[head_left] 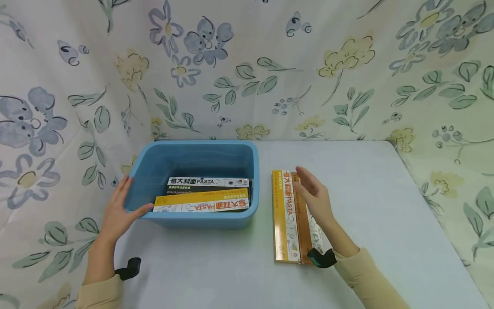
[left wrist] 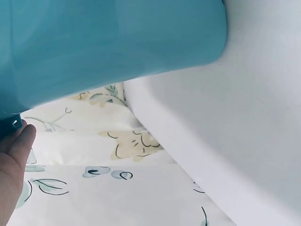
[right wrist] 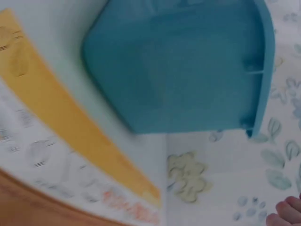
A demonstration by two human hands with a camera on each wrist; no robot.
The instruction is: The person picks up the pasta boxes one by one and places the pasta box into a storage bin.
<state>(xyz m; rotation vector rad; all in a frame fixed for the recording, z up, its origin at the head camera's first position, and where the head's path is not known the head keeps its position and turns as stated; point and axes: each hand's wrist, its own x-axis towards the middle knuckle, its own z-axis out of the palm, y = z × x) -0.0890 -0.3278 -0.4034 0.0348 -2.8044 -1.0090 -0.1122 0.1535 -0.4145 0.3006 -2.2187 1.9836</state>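
Observation:
A blue plastic tub [head_left: 252, 189] stands on the left side of the table. My left hand [head_left: 117, 214] grips its front left corner, fingers along the left rim and thumb on the front rim. Within the tub lie pasta boxes: a black and white one [head_left: 208, 182] and a yellow and white one [head_left: 201, 201]. To the tub's right, another yellow and white pasta box [head_left: 285, 214] lies beside a brown and white pasta box [head_left: 302, 214]. Above the brown one hovers my right hand [head_left: 315, 197], fingers loosely bent and nothing in them.
A white table [head_left: 366, 193] carries the tub and the boxes. Flowered cloth [head_left: 247, 68] hangs behind the table and at its sides. A dark band [head_left: 129, 269] sits on my left wrist and another band [head_left: 322, 257] on my right.

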